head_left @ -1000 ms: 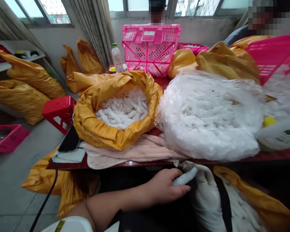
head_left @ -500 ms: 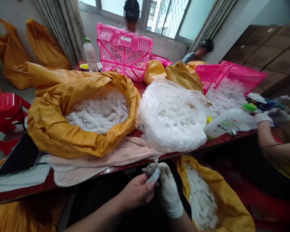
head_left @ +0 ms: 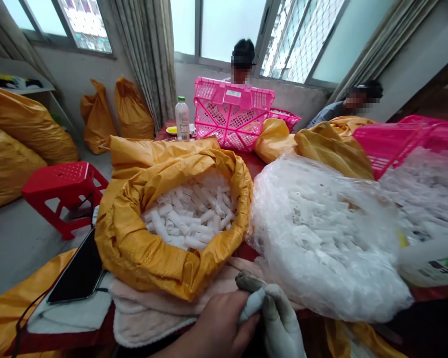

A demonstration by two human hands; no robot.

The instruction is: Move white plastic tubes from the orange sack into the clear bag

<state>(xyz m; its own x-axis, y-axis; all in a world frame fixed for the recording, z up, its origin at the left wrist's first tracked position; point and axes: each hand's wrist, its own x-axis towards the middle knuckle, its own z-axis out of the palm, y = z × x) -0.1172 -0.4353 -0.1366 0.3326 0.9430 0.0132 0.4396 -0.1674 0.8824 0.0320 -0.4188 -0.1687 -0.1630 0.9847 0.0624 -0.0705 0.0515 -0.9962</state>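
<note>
My bare left hand (head_left: 224, 323) is closed around a short white tube-like piece (head_left: 252, 304), its upper end poking out past the thumb. Against that piece presses my right hand (head_left: 281, 320) in a white glove, fingers bent together, with a dirty grey glove tip behind it. Part of the piece is hidden by the fingers. Just beyond my hands stands an orange woven sack (head_left: 134, 248) rolled open, full of short white plastic tubes (head_left: 186, 219). To its right lies a clear plastic bag (head_left: 362, 293) heaped with small white pieces.
A pink towel (head_left: 142, 323) and a black phone (head_left: 78, 273) on a white cloth lie at the table's near edge. Pink crates (head_left: 227, 114), a bottle (head_left: 182, 119) and another bottle (head_left: 433, 263) stand around. A red stool (head_left: 63, 179) is left. Two people sit across.
The view has swung left and nearer the table, so the sacks appear shifted right. Both hands still hold the white piece together, now lower in the picture.
</note>
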